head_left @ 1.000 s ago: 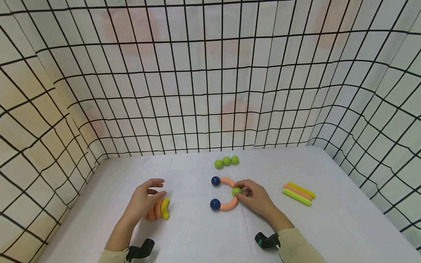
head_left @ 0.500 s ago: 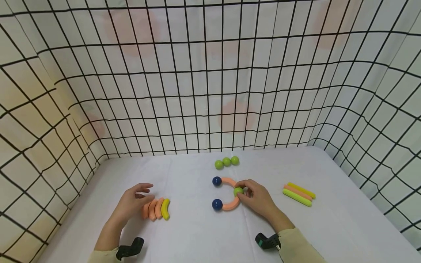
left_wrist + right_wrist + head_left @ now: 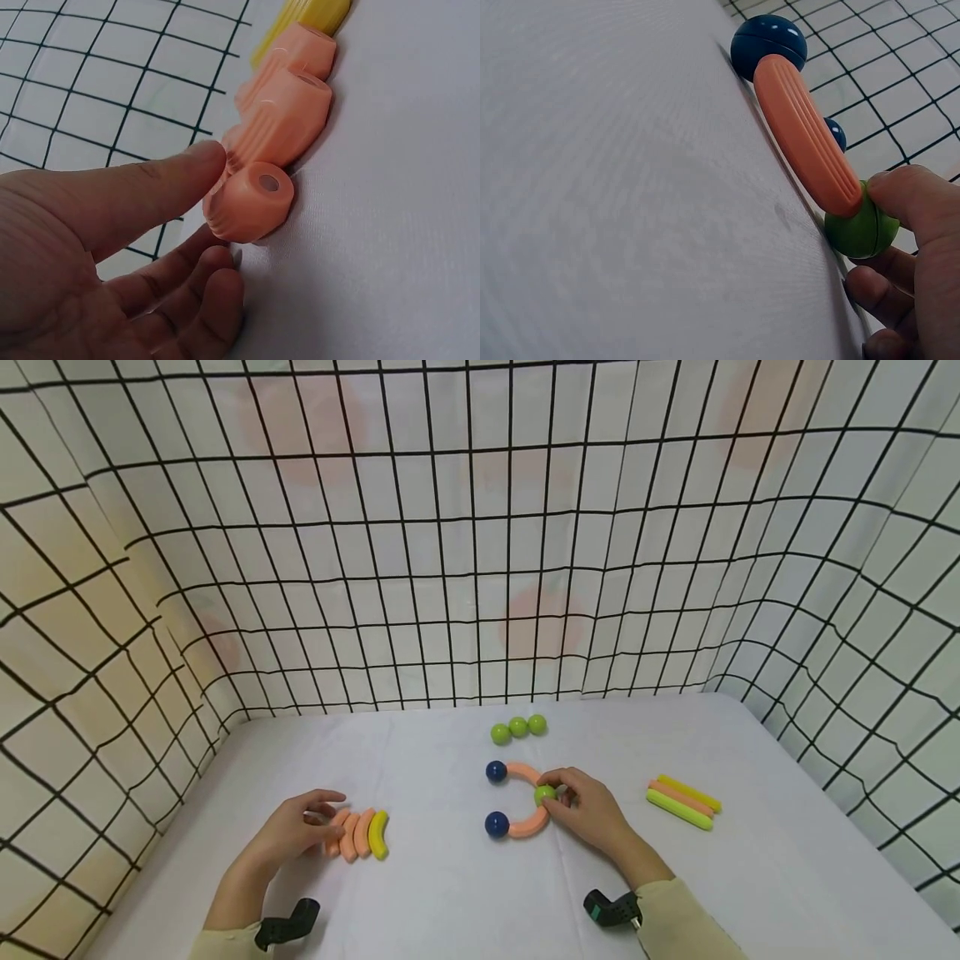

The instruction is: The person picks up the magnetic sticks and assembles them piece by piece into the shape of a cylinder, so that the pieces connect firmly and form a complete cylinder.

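Note:
My left hand [image 3: 295, 828] is at the leftmost orange curved building rod [image 3: 251, 201], its thumb against one side and its fingers around the other. More orange curved rods [image 3: 362, 833] and a yellow one [image 3: 378, 835] lie side by side to its right. With my right hand [image 3: 588, 807] I pinch a green ball [image 3: 862, 225] between thumb and fingers. It joins two orange curved rods [image 3: 806, 135] into an arc opening left. A dark blue ball [image 3: 497, 825] caps the near rod's end, another dark blue ball [image 3: 497, 772] the far one's.
Several green balls [image 3: 518, 727] stand in a row farther back. Straight rods in yellow, orange and lime [image 3: 678, 805] lie at the right. A black grid net with white behind it [image 3: 480, 568] encloses the white table [image 3: 465, 902] on the back and sides.
My left hand has moved left and lowered from above the curved rods to the leftmost one. My right hand keeps hold of the green ball; the arc has shifted slightly right.

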{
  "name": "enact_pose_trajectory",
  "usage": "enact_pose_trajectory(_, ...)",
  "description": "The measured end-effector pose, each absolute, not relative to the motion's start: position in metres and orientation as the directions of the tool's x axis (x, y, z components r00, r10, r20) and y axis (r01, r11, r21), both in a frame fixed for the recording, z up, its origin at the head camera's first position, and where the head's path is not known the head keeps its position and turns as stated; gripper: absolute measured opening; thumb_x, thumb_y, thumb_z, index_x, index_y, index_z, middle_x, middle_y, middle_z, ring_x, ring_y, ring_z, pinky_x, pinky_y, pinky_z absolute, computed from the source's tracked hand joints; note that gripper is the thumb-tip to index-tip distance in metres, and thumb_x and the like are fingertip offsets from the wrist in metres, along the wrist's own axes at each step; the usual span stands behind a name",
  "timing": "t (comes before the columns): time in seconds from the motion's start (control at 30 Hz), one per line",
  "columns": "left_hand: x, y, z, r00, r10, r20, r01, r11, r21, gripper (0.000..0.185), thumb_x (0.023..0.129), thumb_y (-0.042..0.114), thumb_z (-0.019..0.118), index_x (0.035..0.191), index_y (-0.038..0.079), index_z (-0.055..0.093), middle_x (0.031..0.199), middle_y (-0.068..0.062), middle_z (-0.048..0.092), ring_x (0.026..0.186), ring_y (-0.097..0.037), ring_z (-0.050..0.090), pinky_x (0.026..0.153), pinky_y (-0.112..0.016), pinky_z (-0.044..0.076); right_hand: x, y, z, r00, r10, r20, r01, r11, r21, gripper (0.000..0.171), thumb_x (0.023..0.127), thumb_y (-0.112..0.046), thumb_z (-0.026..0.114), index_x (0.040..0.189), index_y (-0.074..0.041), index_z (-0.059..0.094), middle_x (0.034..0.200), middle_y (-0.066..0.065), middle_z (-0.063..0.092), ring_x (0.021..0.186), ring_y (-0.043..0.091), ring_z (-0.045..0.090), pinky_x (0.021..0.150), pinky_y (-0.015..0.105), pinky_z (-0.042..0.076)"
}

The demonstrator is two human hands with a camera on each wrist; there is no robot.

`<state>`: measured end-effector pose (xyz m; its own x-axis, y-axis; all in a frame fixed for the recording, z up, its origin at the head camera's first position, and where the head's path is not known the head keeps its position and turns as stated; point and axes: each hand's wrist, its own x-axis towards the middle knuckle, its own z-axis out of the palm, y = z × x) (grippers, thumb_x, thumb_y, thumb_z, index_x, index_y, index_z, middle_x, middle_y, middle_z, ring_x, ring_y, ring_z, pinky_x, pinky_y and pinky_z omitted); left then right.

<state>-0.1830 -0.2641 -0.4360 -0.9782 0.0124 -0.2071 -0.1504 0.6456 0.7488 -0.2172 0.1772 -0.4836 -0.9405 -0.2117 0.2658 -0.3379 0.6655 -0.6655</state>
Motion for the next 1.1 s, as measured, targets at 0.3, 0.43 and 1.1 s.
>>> enact_pose_trajectory(0.3,-0.186,-0.263,-0.441,-0.976,-0.047,-0.21,-0.189,0.656,0.731,0.046,0.083,0.009,0.078,0.127,0.002,0.064,0.114,-0.016,0.064,0.093,-0.022,0.06,0.069,-0.028,0.054,-0.22,0.179,-0.485,-0.935,-0.225,0.275,-0.353,0.667,-0.656,0.025,0.089,-0.022,0.074,0.113,-0.026,0.068,0.105,-0.008,0.067,0.076,0.005,0.053,0.067,0.02,0.045)
enact_pose_trajectory(0.43,-0.186,-0.26,-0.443,-0.971,-0.093,-0.219,-0.225,0.651,0.725,0.04,0.086,0.014,0.077,0.121,-0.001,0.066,0.104,-0.013,0.067,0.082,-0.019,0.059,0.064,-0.027,0.053,-0.22,0.179,-0.484,-0.933,-0.228,0.278,-0.358,0.67,-0.651,0.025,0.089,-0.022,0.074,0.113,-0.026,0.068,0.105,-0.008,0.067,0.076,0.005,0.052,0.067,0.02,0.045)
enact_pose_trajectory(1.1,-0.184,-0.253,-0.442,-0.965,-0.173,-0.199,-0.264,0.658,0.705,0.039,0.089,0.029,0.075,0.111,-0.003,0.071,0.082,-0.007,0.066,0.069,-0.017,0.056,0.059,-0.027,0.048,-0.218,0.178,-0.486,-0.94,-0.211,0.268,-0.339,0.668,-0.663,0.025,0.089,-0.022,0.075,0.112,-0.027,0.068,0.104,-0.008,0.066,0.077,0.006,0.053,0.068,0.021,0.045)
